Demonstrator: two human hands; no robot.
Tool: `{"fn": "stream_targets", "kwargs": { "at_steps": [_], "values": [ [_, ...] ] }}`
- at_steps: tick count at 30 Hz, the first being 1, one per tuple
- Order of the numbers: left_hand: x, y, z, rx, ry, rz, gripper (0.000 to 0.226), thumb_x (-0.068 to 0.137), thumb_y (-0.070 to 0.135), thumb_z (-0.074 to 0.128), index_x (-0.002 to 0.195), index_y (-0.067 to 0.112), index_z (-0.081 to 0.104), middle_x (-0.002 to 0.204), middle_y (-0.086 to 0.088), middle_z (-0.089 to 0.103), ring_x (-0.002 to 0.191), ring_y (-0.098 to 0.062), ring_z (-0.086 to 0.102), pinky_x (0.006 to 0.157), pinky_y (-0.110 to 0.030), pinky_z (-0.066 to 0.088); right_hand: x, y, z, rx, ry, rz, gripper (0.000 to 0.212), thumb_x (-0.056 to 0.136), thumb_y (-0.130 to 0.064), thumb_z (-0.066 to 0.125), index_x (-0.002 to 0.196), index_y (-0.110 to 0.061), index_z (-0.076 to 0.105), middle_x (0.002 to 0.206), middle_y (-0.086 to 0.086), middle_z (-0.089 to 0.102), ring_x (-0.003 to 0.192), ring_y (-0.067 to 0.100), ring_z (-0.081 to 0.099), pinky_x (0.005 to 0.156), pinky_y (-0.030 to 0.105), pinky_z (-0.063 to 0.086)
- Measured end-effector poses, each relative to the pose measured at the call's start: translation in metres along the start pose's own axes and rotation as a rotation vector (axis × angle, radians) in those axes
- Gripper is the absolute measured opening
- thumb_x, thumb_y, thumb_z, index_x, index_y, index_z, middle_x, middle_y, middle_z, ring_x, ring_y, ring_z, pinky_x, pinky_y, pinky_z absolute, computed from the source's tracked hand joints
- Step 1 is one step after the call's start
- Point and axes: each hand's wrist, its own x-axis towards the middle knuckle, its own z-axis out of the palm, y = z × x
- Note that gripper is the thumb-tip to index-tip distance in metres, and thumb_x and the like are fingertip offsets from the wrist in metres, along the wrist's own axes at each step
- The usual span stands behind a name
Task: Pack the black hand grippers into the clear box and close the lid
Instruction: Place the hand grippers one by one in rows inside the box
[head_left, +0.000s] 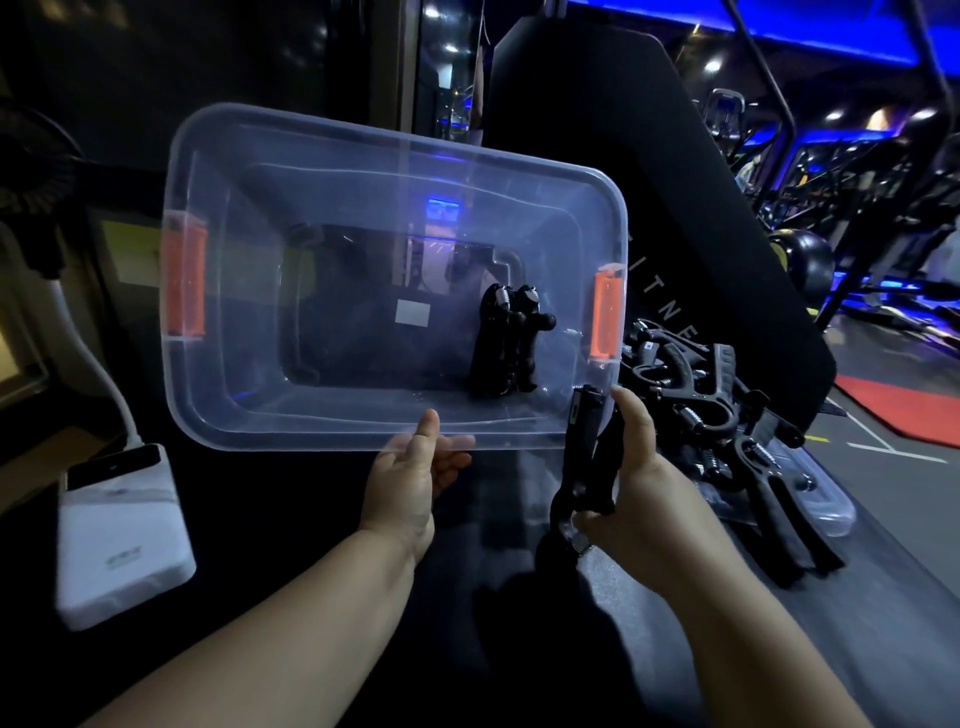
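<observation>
Lying inside clear box (234, 395): hand grippers (506, 345).

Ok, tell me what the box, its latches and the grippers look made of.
Box: clear glossy plastic; the background shows through it. Latches: orange plastic, slightly translucent. Grippers: matte black, probably plastic or rubber, can't tell which; their bright coiled springs look like metal.

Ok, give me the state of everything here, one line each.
Clear box: lid off, tipped toward the person.
Left hand: grips the box's near rim.
Right hand: holds one hand gripper.
Packed grippers: two, inside the box.
Loose grippers: piled outside, on the lid.
</observation>
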Motion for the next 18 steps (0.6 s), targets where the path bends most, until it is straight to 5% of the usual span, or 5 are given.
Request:
{"fn": "stream_targets", "kwargs": {
  "at_steps": [5,10,15,18],
  "values": [
    [0.002,-0.002,-0.002,-0.003,-0.015,-0.009,0.029,0.094,0.034,0.051,0.077,0.011,0.058,0.073,-0.004,0.073,0.061,-0.009,0.065,0.057,-0.018,0.051,0.01,-0.006,-0.007,0.146,0.06,-0.058,0.114,0.068,-0.014,0.078,0.141,-0.049,-0.002,0.089,-0.007,0.066,0.078,0.017,0.065,0.073,0.042,0.055],
    [0.005,-0.003,-0.003,-0.012,-0.024,-0.018,0.031,0.093,0.035,0.051,0.072,0.012,0.058,0.072,-0.003,0.073,0.059,-0.008,0.063,0.06,-0.019,0.049,0.044,-0.03,-0.02,0.331,0.21,-0.12,0.111,0.064,-0.01,0.079,0.142,-0.042,0.006,0.091,-0.002,0.067,0.067,0.021,0.067,0.065,0.04,0.056],
    [0.006,-0.004,-0.002,-0.031,-0.005,-0.04,0.028,0.093,0.034,0.051,0.078,0.011,0.057,0.07,-0.005,0.072,0.057,-0.01,0.061,0.058,-0.02,0.047,0.086,-0.061,-0.011,0.29,0.218,-0.117,0.108,0.069,-0.013,0.075,0.147,-0.035,0.004,0.09,-0.014,0.055,0.074,0.017,0.061,0.066,0.031,0.05],
    [0.008,-0.004,-0.001,-0.065,0.024,-0.049,0.024,0.092,0.031,0.053,0.085,0.009,0.059,0.071,-0.009,0.069,0.056,-0.012,0.06,0.053,-0.018,0.047,0.109,-0.076,0.009,0.148,0.145,-0.099,0.103,0.074,-0.012,0.066,0.148,-0.033,-0.002,0.098,0.004,0.064,0.087,0.03,0.062,0.07,0.033,0.044]
  ]
}}
